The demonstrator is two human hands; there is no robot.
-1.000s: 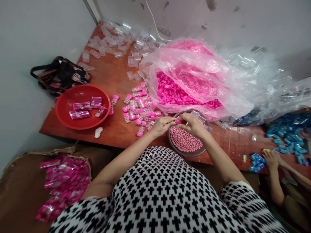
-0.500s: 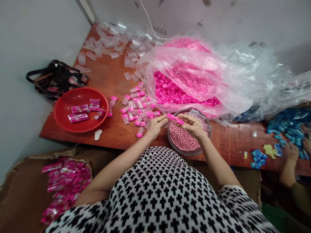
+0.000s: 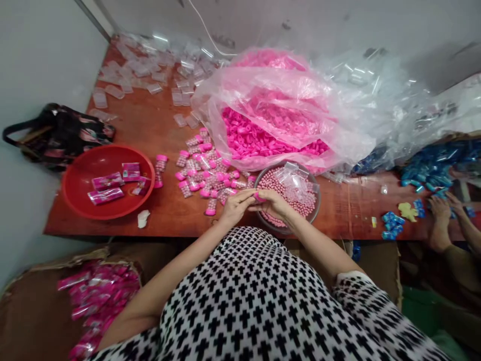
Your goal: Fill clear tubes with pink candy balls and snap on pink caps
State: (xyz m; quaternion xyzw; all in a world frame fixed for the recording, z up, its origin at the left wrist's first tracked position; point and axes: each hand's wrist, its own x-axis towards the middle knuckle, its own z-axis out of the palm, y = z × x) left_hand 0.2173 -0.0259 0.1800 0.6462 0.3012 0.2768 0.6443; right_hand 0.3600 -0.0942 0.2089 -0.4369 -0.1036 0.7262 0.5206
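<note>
Pink cap: small bright spot (image 3: 258, 196) at the meeting point of both hands, over the near left rim of the grey bowl; what lies beneath it is hidden by fingers.
Right hand (image 3: 276, 203): fingers narrow, pinching the pink cap at their tips.
Left hand (image 3: 235, 206): fingers together, tips against the right hand's beside the cap; cannot tell whether they grip anything.
Grey bowl (image 3: 316, 209): under and just beyond the right hand; holds pink beads (image 3: 271, 219), with clear containers (image 3: 295, 183) lying on top.
Filled bottles (image 3: 210, 170): pink-capped, bead-filled, in a loose heap beyond and left of the left hand.
Plastic bag (image 3: 233, 93): open behind the grey bowl, full of loose pink caps (image 3: 255, 135).
Red bowl (image 3: 108, 155): farther left, pink packets (image 3: 106, 195) inside; white scrap (image 3: 143, 218) near its rim.
Table (image 3: 150, 115): reddish wood, under all these.
Black handbag (image 3: 63, 133): touching the red bowl, far left.
Co-worker's hand (image 3: 440, 208): far right, near blue pieces (image 3: 428, 165).
</note>
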